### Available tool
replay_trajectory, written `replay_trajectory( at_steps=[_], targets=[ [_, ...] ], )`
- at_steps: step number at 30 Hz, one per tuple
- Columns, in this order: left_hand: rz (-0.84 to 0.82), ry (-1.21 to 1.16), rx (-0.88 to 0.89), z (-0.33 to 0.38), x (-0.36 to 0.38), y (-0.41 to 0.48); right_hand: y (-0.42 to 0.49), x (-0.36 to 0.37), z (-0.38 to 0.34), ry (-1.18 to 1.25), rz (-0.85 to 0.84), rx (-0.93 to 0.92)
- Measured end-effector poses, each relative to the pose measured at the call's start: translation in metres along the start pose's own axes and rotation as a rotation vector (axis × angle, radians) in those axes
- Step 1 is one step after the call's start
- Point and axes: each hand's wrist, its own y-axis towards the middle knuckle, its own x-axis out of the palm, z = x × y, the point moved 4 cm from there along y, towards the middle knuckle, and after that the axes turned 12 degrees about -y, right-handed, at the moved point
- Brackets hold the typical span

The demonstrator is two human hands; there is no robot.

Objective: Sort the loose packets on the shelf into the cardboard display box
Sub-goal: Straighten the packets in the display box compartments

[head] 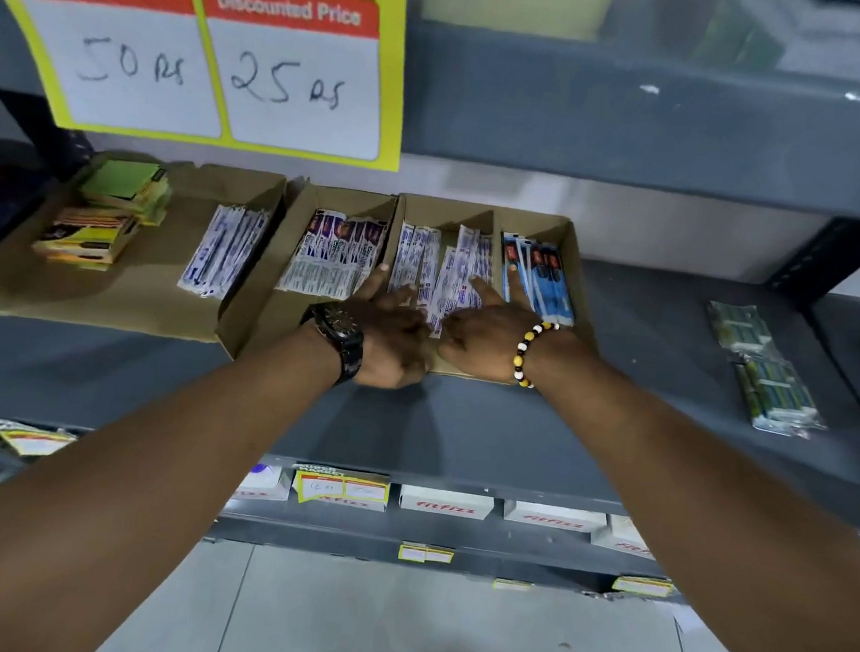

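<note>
A cardboard display box [576, 244] with three compartments sits on the grey shelf. Its left compartment holds purple-topped packets [336, 254], the middle one white-and-blue packets [442, 270], the right one blue packets [545, 278]. My left hand [391, 333], with a black watch, rests palm down at the front of the middle compartment, fingers spread on the packets. My right hand [484, 325], with a beaded bracelet, lies beside it, fingers on the white-and-blue packets. Whether either hand grips a packet is hidden. Loose green packets [764, 367] lie on the shelf at the right.
A second cardboard tray [111, 295] at the left holds white packets [225, 253] and a stack of yellow and green packs [102, 217]. A yellow price sign [218, 52] hangs above. White boxes [445, 502] stand on the lower shelf.
</note>
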Motion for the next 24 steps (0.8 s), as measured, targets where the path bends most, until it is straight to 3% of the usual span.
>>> replay_trajectory(
  at_steps=[13, 24],
  targets=[
    [0.003, 0.033, -0.204, 0.002, -0.002, 0.02, 0.003, 0.004, 0.013, -0.004, 0.042, 0.042],
    [0.163, -0.138, -0.163, 0.008, -0.011, -0.014, -0.019, -0.002, 0.021, 0.107, 0.216, 0.063]
  ],
)
